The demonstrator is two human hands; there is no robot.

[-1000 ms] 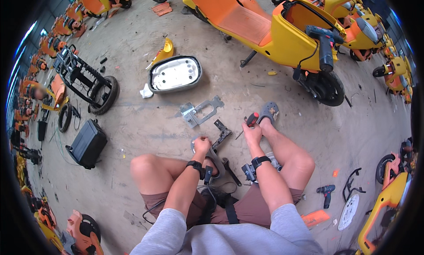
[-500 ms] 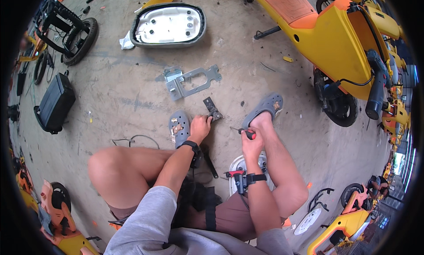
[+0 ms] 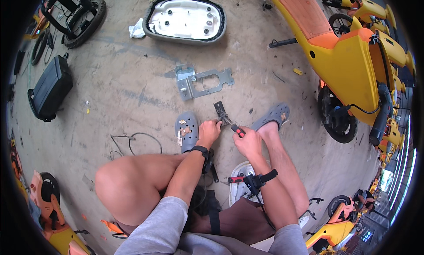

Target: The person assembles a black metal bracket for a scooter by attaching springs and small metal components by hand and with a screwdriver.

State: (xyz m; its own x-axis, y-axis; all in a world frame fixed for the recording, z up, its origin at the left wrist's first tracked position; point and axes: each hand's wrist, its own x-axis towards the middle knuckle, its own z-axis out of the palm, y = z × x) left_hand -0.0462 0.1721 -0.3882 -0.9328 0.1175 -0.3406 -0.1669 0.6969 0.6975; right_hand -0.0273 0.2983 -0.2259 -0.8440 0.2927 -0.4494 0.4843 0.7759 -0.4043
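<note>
Between my feet, my left hand [image 3: 209, 132] is closed on the near end of a small black metal bracket [image 3: 219, 108]. A screwdriver [image 3: 238, 131] with a red and black handle is gripped in my right hand [image 3: 248, 142]. Its shaft points left and forward, and the tip appears to meet the bracket; my fingers and the bracket's parts make the exact contact unclear. Just beyond, a silver slotted metal plate [image 3: 190, 92] lies on the floor.
An upturned seat [image 3: 185, 23] lies farther forward. Yellow scooter bodywork [image 3: 335, 69] stands at right, a black case [image 3: 51, 88] at left. Below my right forearm are a white shell [image 3: 235, 196] and a red-handled tool [image 3: 235, 179]. A thin cable [image 3: 130, 140] curls by my left knee.
My right hand has brought the screwdriver forward and left to the bracket. My left hand stays on the bracket. The whole view has shifted slightly.
</note>
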